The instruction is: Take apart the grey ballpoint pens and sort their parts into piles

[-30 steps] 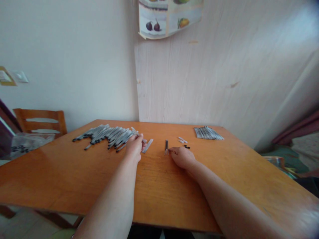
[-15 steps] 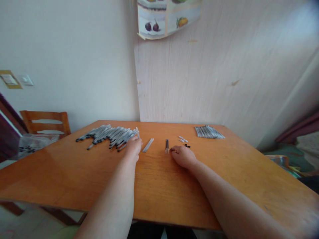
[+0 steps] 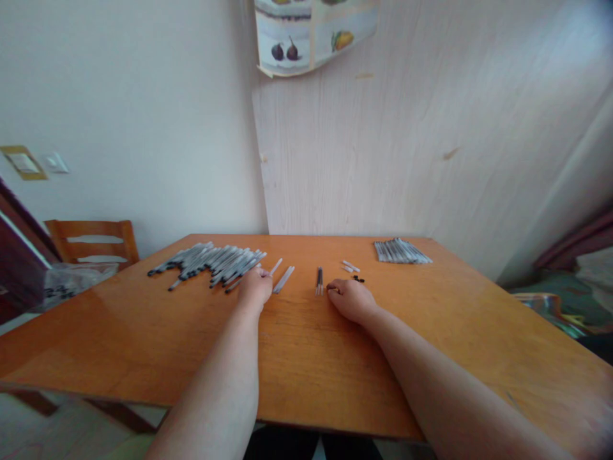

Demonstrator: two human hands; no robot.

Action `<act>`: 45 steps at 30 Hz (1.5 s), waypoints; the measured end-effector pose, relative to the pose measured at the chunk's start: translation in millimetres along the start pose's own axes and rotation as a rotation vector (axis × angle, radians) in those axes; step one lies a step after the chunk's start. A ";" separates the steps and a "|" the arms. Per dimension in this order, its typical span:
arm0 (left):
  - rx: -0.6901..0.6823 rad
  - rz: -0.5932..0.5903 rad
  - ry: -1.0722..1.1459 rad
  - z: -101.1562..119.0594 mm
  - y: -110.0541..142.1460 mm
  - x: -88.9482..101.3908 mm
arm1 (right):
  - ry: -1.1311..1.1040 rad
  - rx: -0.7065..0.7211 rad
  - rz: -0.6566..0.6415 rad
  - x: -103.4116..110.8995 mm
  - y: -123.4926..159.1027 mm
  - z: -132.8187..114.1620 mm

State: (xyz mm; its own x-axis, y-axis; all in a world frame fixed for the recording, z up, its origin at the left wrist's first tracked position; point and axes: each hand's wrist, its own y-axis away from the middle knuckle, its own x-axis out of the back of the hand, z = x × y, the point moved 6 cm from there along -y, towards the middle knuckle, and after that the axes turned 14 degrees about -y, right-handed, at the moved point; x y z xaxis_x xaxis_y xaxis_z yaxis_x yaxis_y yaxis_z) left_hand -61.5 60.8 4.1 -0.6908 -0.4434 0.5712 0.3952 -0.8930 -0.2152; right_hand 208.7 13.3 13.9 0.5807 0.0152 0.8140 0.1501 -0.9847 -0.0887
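Observation:
My left hand (image 3: 255, 287) is closed on a clear pen barrel (image 3: 276, 266), which tilts up and to the right from the fingers. Just right of it, clear pen barrels (image 3: 284, 280) lie side by side on the table. My right hand (image 3: 352, 298) rests on the wood with its fingers curled; something dark and small shows at the fingertips, too small to name. Left of those fingertips lie dark pen refills (image 3: 319, 280), their pale tips toward me. Small black pieces (image 3: 359, 279) and short clear pieces like pen caps (image 3: 351, 266) sit just beyond the right hand.
A wide pile of pens (image 3: 211, 262) covers the table's back left. At the back right is a neat row of pens (image 3: 401, 250). The wooden table (image 3: 306, 370) meets the wall behind. A chair (image 3: 96, 239) and a plastic bag of black pieces (image 3: 71, 284) stand left.
My left hand has lowered slightly, and the clear barrel in it has gone from nearly upright to leaning right. My right hand has stayed about where it was.

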 end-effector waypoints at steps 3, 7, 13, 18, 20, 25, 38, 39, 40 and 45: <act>-0.050 0.008 -0.249 4.0 2.7 2.7 | -0.002 -0.002 0.000 0.1 -0.3 0.0; -0.110 -0.009 -0.406 10.8 6.0 2.7 | -0.004 -0.007 0.000 -0.2 -0.7 0.8; -0.158 -0.054 -0.539 12.3 5.0 -1.8 | -0.020 0.010 0.009 -0.2 -0.2 1.6; -0.184 -0.053 -0.553 14.9 5.4 -0.9 | -0.038 0.010 0.012 0.1 -0.4 2.8; -0.189 -0.041 -0.540 16.0 5.9 0.3 | -0.041 0.007 0.013 -0.3 -0.8 3.5; -0.191 -0.068 -0.589 14.7 5.0 -1.7 | -0.039 0.011 0.005 -1.2 -1.5 3.9; -0.200 -0.061 -0.484 14.6 6.1 -2.1 | -0.018 0.007 -0.005 -0.4 -0.7 2.2; -0.193 -0.062 -0.487 14.6 6.4 -2.1 | -0.015 0.009 -0.004 -0.7 -1.1 2.7; -0.189 -0.064 -0.491 14.6 6.7 -2.2 | -0.013 0.011 -0.003 -1.2 -1.5 3.1; -0.177 -0.098 -0.536 15.4 7.2 -4.4 | -0.015 0.029 0.005 -2.5 -2.5 4.5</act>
State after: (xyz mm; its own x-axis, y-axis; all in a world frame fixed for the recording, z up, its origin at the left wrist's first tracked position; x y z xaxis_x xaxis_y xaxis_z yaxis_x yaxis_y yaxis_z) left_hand -46.3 57.5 12.3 -0.2969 -0.2979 0.9073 0.2056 -0.9478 -0.2439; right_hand 210.5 16.5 9.4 0.5933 0.0131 0.8048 0.1702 -0.9793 -0.1095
